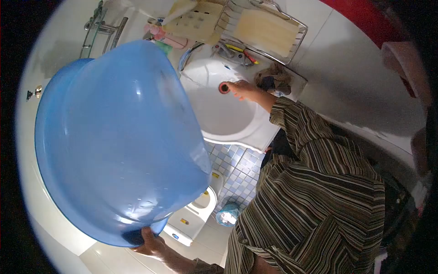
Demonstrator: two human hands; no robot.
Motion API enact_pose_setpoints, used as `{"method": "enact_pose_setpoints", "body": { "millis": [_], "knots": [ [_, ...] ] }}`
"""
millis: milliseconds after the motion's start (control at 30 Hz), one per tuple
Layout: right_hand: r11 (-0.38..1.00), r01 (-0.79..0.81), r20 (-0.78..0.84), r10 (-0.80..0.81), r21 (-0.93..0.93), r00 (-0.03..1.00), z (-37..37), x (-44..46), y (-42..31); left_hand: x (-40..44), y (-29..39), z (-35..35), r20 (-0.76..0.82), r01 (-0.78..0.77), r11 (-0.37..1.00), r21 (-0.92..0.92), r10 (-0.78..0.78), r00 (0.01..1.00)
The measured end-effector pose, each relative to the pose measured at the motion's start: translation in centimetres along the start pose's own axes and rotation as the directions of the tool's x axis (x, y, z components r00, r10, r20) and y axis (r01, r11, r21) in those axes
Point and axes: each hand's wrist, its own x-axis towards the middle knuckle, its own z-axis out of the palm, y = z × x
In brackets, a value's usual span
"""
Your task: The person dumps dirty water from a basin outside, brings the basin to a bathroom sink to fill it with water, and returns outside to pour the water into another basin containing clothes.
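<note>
A large translucent blue tub (123, 132) fills the left side, tilted, with its rim beside the white sink (228, 112). At the tub's lower edge, my left hand (148, 244) grips the rim, thumb on the near side. My right hand (242, 90) is over the sink bowl, its fingers curled together at the edge of a small round red-rimmed piece (224, 87) with a dark centre. Whether this piece is loose or fixed in the bowl cannot be told.
A faucet (232, 54), a wire rack (294, 43) and a dark cloth (276, 82) are around the sink. Pink bottles (166, 37) stand behind it. Below are a blue-and-white tiled floor (244, 171), a white stool (185, 223) and a small blue bin (228, 214).
</note>
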Motion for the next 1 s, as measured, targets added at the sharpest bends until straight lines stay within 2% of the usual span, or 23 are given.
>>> {"method": "enact_pose_setpoints", "body": {
  "millis": [33, 100, 167, 200, 233, 267, 300, 367, 400, 433, 500, 533, 567, 633, 667, 700, 767, 800, 833, 900, 933, 967, 1000],
  "knots": [
    [0.999, -0.017, 0.023, 0.018, -0.028, 1.000, 0.0, 0.1, -0.1, -0.2, 0.1, -0.4, -0.003, -0.003, 1.000, -0.001, 0.003, 1.000],
    [1.000, -0.018, 0.056, 0.019, -0.015, 0.998, 0.0, 0.0, -0.1, -1.0, 1.0, -1.2, 0.098, -0.134, 0.972, 0.193, 0.117, 0.988],
    [1.000, -0.017, 0.086, 0.018, -0.004, 0.996, 0.0, -0.2, -0.5, -2.0, 2.5, -2.1, 0.157, -0.136, 0.970, 0.200, 0.105, 0.982],
    [0.997, -0.058, 0.141, 0.052, 0.041, 0.989, 0.0, -0.3, -0.8, -2.2, 3.1, -2.7, 0.323, -0.357, 0.846, 0.396, 0.236, 0.917],
    [0.991, -0.102, 0.199, 0.083, 0.082, 0.976, 0.1, -0.3, -1.0, -2.3, 3.8, -2.9, 0.500, -0.564, 0.637, 0.525, 0.305, 0.811],
    [0.992, -0.095, 0.204, 0.077, 0.080, 0.976, 0.4, 0.1, -0.9, -2.2, 4.1, -2.5, 0.550, -0.669, 0.653, 0.355, 0.433, 0.714],
    [0.985, -0.115, 0.225, 0.083, 0.132, 0.971, 0.7, 0.5, -0.6, -2.1, 5.2, -2.4, 0.693, -0.608, 0.675, 0.419, 0.194, 0.694],
    [0.976, -0.128, 0.255, 0.081, 0.176, 0.964, 0.8, 0.6, -0.6, -2.5, 4.5, -2.3, 0.807, -0.753, 0.606, 0.257, 0.294, 0.512],
    [0.938, -0.163, 0.329, 0.057, 0.306, 0.943, 0.6, 0.3, -0.9, -2.9, 5.5, -1.4, 0.860, -0.776, 0.550, 0.307, 0.188, 0.474],
    [0.882, -0.209, 0.400, 0.026, 0.423, 0.916, 0.5, 0.0, -1.4, -2.9, 4.7, -1.0, 0.882, -0.808, 0.544, 0.225, 0.238, 0.406],
    [0.845, -0.263, 0.437, 0.038, 0.466, 0.898, 0.2, -0.6, -3.3, -3.3, 4.2, 0.1, 0.929, -0.846, 0.500, 0.185, 0.192, 0.317],
    [0.795, -0.322, 0.466, 0.057, 0.513, 0.883, 0.1, -0.9, -4.0, -3.3, 3.9, 0.7, 0.924, -0.840, 0.506, 0.197, 0.191, 0.332],
    [0.804, -0.324, 0.471, 0.062, 0.499, 0.880, -0.2, -0.8, -4.3, -3.4, 3.5, 1.3, 0.943, -0.863, 0.483, 0.146, 0.195, 0.268],
    [0.653, -0.409, 0.649, -0.169, 0.638, 0.742, -1.7, 0.1, -4.8, -3.2, 2.1, 2.0, 0.960, -0.876, 0.480, 0.040, 0.225, 0.167],
    [0.712, -0.389, 0.697, -0.196, 0.584, 0.689, -2.7, -0.5, -5.8, -3.2, 1.1, 2.2, 0.954, -0.888, 0.459, 0.003, 0.266, 0.140],
    [0.721, -0.397, 0.706, -0.178, 0.568, 0.685, -2.9, -0.5, -6.6, -3.1, 0.3, 2.4, 0.946, -0.898, 0.439, -0.033, 0.303, 0.113],
    [0.948, -0.106, 0.500, -0.062, 0.300, 0.864, -2.5, -0.4, -7.8, -3.1, -1.3, 3.4, 0.927, -0.898, 0.431, -0.087, 0.366, 0.086],
    [0.962, -0.066, 0.578, -0.104, 0.266, 0.810, -2.8, -1.8, -9.1, -3.0, -1.8, 3.7, 0.959, -0.894, 0.443, -0.067, 0.275, 0.065],
    [0.965, -0.072, 0.597, -0.095, 0.251, 0.797, -2.4, -1.5, -9.6, -3.0, -2.4, 4.7, 0.946, -0.893, 0.445, -0.070, 0.313, 0.082],
    [0.985, 0.158, 0.395, -0.121, -0.063, 0.911, -2.6, -1.9, -10.5, -3.2, -4.3, 5.9, 0.901, -0.895, 0.437, -0.086, 0.418, 0.118],
    [0.984, 0.160, 0.391, -0.118, -0.075, 0.913, -2.7, -2.4, -11.1, -3.2, -5.1, 5.9, 0.904, -0.899, 0.431, -0.071, 0.409, 0.125],
    [0.974, 0.189, 0.287, -0.146, -0.128, 0.947, -2.6, -3.3, -11.6, -3.1, -5.9, 6.0, 0.899, -0.895, 0.439, -0.075, 0.418, 0.130],
    [0.960, 0.210, 0.183, -0.177, -0.183, 0.967, -2.6, -3.8, -11.7, -3.1, -6.9, 6.0, 0.888, -0.897, 0.443, -0.019, 0.420, 0.189]
  ]
}}
